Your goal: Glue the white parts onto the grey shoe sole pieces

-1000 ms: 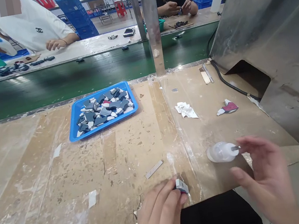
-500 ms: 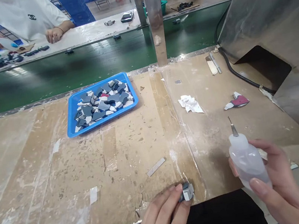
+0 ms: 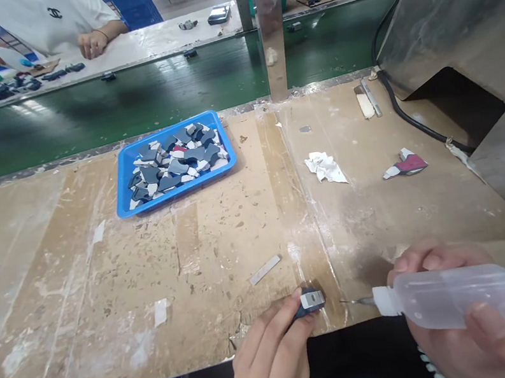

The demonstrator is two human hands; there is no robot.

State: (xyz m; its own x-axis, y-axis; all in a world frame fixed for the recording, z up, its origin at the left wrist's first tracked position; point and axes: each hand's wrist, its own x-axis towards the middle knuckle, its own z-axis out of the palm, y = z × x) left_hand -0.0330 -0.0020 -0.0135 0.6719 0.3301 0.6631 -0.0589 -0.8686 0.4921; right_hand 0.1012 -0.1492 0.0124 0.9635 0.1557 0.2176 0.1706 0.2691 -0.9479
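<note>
My left hand (image 3: pixel 273 356) grips a small dark blue and light grey plastic part (image 3: pixel 310 300) at the table's front edge, its grey face turned up. In my right hand (image 3: pixel 453 317) lies a translucent squeeze bottle (image 3: pixel 468 295), tipped on its side. Its thin metal needle tip (image 3: pixel 356 302) points left at the part, with a small gap between them. The bottle looks partly see-through; how much liquid it holds I cannot tell. A flat grey strip (image 3: pixel 266 269) lies on the table just beyond my left hand.
A blue tray (image 3: pixel 162 201) of grey-blue and white pieces stands on the table (image 3: pixel 221 233). Crumpled tissue (image 3: pixel 325 168) and a maroon-white piece (image 3: pixel 406 163) lie right. Behind runs a green conveyor (image 3: pixel 145 100) with a metal post (image 3: pixel 275 50). A metal housing (image 3: pixel 438 22) borders the right. Two people sit opposite.
My right hand has turned the bottle from upright to sideways, bringing its needle down and left toward the part. My left hand has tilted the part so its grey face shows upward.
</note>
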